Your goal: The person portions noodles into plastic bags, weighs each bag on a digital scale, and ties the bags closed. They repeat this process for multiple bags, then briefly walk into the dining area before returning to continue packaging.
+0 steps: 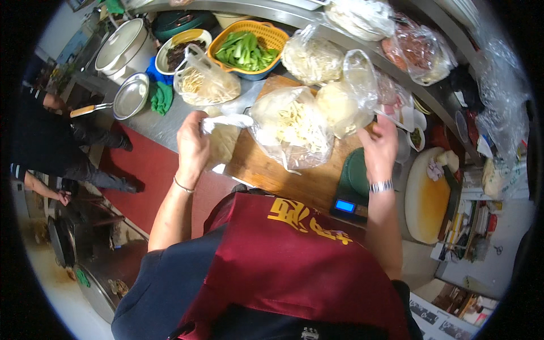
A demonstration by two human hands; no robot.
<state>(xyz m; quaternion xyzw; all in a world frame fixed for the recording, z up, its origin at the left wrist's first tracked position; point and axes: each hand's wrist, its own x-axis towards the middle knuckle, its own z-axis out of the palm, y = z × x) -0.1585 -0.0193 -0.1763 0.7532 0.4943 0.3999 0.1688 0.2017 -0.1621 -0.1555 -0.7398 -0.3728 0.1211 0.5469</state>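
Note:
My left hand (193, 142) is closed around the twisted white plastic neck (227, 122) of a bag. That neck runs to a clear plastic bag of pale strands (297, 127), which look like bean sprouts and lie on a wooden cutting board (272, 174). A flat, pale plastic bag (223, 142) is beside my left fingers. My right hand (380, 146) is above the far end of a dark digital kitchen scale (357, 174), close to a knotted or gathered bag of pale food (338, 104). Whether its fingers grip plastic cannot be made out.
Behind the board stand a yellow colander of leafy greens (246, 49), a bag of sprouts (206, 83) and another filled bag (312, 57). A handled steel strainer (131, 95) is at left, a thick round chopping block (427, 195) at right. A co-worker (46, 136) stands to the left.

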